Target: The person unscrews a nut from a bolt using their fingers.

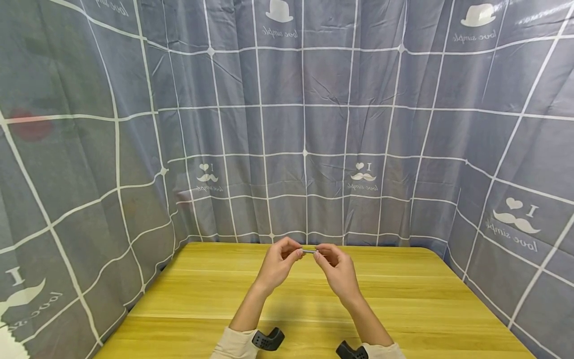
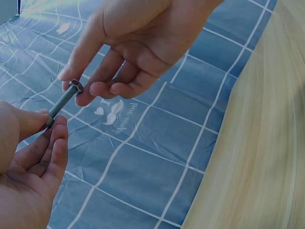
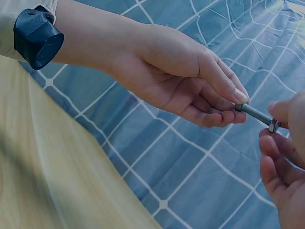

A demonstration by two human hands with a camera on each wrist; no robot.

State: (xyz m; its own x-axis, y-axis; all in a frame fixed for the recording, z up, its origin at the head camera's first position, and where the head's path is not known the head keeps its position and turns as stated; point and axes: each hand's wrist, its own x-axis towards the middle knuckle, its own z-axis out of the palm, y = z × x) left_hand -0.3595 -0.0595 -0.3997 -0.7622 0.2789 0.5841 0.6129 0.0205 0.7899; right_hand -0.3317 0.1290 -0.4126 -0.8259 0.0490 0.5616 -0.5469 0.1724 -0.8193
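Just above the far part of the table, both hands hold a silver metal bolt between them. My left hand pinches one end with thumb and fingertips. At the opposite end, the thumb and fingers of my right hand are at the hex head. The left wrist view shows the bolt's threaded shank running aslant between the hands. In the right wrist view the bolt has a wider, nut-like piece at the left hand's fingertips, which partly cover it.
Beneath the hands lies a wood-grain table. Grey-blue checked curtains with white lines and printed motifs surround its back and sides. Each wrist carries a black device next to a light sleeve.
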